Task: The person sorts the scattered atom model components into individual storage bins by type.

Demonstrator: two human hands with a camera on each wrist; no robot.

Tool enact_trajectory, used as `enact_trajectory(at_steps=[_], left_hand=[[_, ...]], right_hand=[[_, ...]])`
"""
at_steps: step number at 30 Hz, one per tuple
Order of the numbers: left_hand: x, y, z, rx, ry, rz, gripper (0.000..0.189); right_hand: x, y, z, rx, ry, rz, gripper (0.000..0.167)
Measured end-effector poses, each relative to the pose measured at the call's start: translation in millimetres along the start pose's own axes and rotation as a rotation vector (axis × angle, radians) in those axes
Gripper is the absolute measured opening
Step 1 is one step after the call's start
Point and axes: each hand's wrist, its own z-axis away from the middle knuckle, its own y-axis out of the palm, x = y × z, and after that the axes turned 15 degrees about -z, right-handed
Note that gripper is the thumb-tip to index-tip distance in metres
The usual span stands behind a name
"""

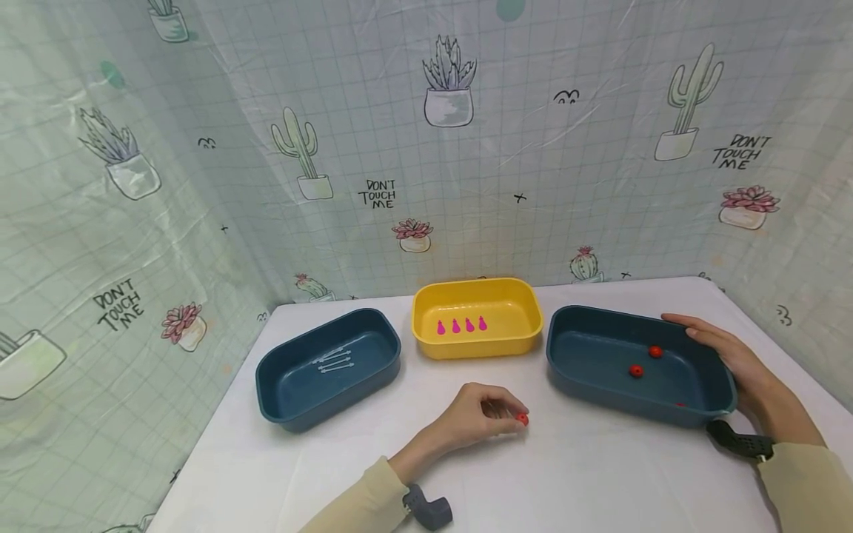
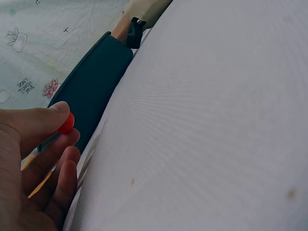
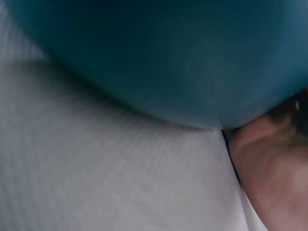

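Note:
Between thumb and fingertip, my left hand pinches a small red bead, low over the white table in front of the bins. The left wrist view shows the bead from the side, with the other fingers curled loosely below. At the right end of the right dark blue bin, my right hand holds the rim near the far corner. More red beads lie inside that bin, one partly hidden by its near wall. The right wrist view shows the bin's outer wall up close beside the hand.
A yellow bin at the back middle holds several pink pear-shaped pieces. Thin pale sticks lie in another dark blue bin on the left. A patterned cloth hangs behind the white table.

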Motion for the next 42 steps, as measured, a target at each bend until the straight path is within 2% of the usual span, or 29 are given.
enact_trajectory(at_steps=[19,35,42], left_hand=[[-2.8,-1.7,-0.2,0.003,-0.029,0.077,0.019],[-6.1,-2.8,-1.4,0.022,-0.048,0.143,0.020],[-10.9,-4.3,-1.7,0.010,-0.085,0.172,0.021]], right_hand=[[0.2,-2.3,-2.1,0.033,-0.012,-0.039,0.048],[1.1,-1.7,2.1,0.009,-0.007,-0.008,0.049],[1.3,0.9,0.4,0.005,0.005,-0.039,0.049]])
